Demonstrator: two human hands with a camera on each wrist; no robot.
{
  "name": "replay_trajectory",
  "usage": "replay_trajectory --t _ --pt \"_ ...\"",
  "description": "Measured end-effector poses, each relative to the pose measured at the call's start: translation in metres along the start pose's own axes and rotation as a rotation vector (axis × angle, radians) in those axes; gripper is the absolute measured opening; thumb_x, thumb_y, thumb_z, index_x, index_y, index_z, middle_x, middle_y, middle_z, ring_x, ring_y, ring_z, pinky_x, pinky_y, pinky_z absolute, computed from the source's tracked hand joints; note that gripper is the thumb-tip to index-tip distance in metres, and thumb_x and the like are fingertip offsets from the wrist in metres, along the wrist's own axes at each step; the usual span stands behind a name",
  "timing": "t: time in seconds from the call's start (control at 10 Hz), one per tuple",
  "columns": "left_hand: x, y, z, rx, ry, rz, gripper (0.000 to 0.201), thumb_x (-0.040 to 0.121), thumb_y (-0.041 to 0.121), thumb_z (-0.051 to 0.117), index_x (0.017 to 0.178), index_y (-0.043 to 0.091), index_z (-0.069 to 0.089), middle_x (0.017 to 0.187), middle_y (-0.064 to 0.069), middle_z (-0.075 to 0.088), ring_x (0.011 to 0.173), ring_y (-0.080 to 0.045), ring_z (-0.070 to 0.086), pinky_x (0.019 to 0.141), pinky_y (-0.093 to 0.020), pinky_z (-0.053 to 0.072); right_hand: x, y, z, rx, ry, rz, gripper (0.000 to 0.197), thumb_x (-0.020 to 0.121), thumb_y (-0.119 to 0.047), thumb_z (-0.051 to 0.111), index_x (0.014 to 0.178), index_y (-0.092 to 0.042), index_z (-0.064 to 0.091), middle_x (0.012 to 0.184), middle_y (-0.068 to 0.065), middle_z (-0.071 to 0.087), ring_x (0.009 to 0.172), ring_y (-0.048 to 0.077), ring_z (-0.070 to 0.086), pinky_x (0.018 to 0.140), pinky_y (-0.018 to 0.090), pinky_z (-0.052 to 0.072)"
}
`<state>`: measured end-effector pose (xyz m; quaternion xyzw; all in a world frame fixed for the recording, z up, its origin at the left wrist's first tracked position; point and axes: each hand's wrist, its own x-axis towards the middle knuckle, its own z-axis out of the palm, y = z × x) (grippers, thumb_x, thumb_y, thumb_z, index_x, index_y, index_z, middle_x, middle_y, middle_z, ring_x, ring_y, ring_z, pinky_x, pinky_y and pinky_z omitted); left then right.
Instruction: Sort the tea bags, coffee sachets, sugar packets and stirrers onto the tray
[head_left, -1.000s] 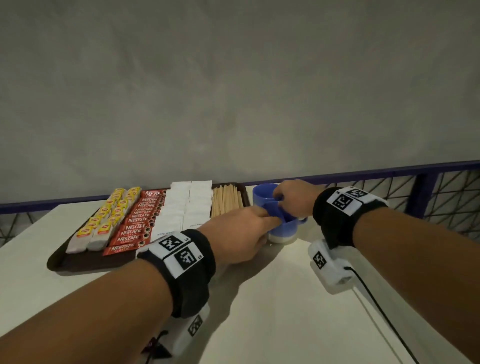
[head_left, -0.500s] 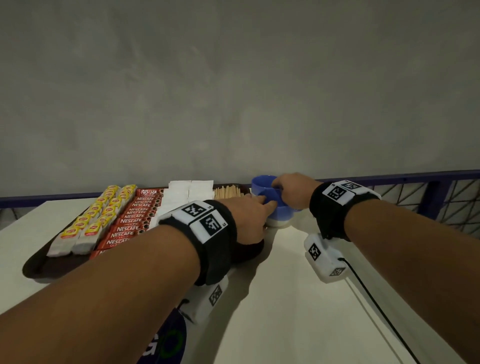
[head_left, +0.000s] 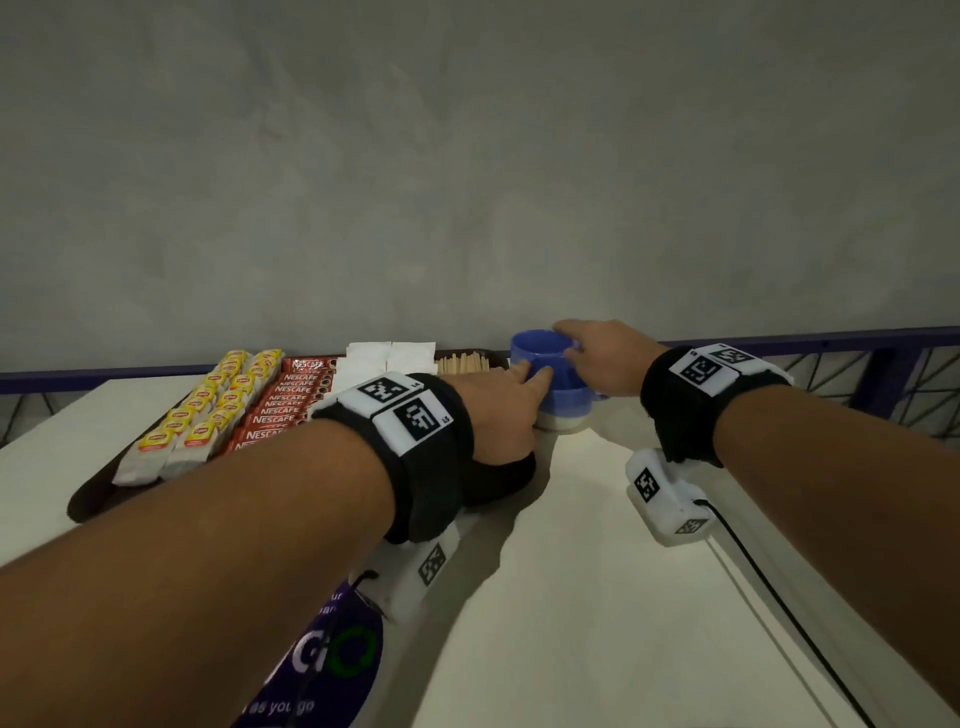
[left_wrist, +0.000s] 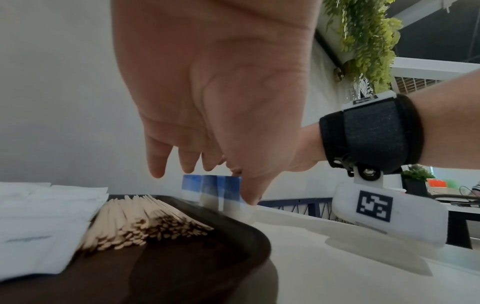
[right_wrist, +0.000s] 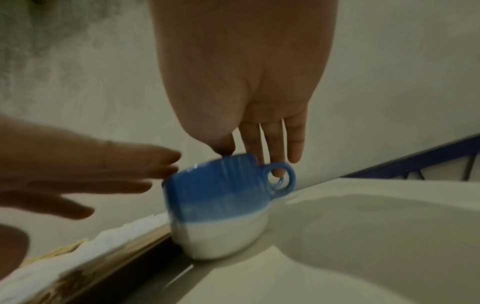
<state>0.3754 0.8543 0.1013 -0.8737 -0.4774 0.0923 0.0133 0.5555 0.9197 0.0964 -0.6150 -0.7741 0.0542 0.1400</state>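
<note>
Beside the dark brown tray (head_left: 91, 501) on my white worktop (head_left: 597, 597), both grips are released. My left hand (head_left: 498, 415) and right hand (head_left: 608, 358) touch a blue-and-white ceramic mug (head_left: 563, 402) with straight fingers. Tea bags (head_left: 202, 415), red coffee sachets (head_left: 283, 402), white sugar packets (head_left: 387, 356) and wooden stirrers (head_left: 462, 362) lie in rows on the tray.

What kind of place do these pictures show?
Probably an office or café drinks corner: a tray sorted with tea bags, coffee sachets and stirrers, a mug beside it, hanging plants behind.
</note>
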Motion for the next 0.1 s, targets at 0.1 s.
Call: replay_trajectory --t 0.1 --pt "-0.0393 0.0006 -0.0027 -0.109 0.030 -0.029 0.076 0.109 0.040 0.043 0.166 0.015 -0.001 0.174 -0.011 0.007 0.155 -0.029 0.028 0.126 -0.040 0.027 -0.0328 0.0079 -0.0138 0.107 0.070 0.012 0.049 0.105 -0.023 0.045 0.153 -0.014 0.038 0.128 0.017 0.064 0.113 0.034 0.063 0.095 0.041 0.051"
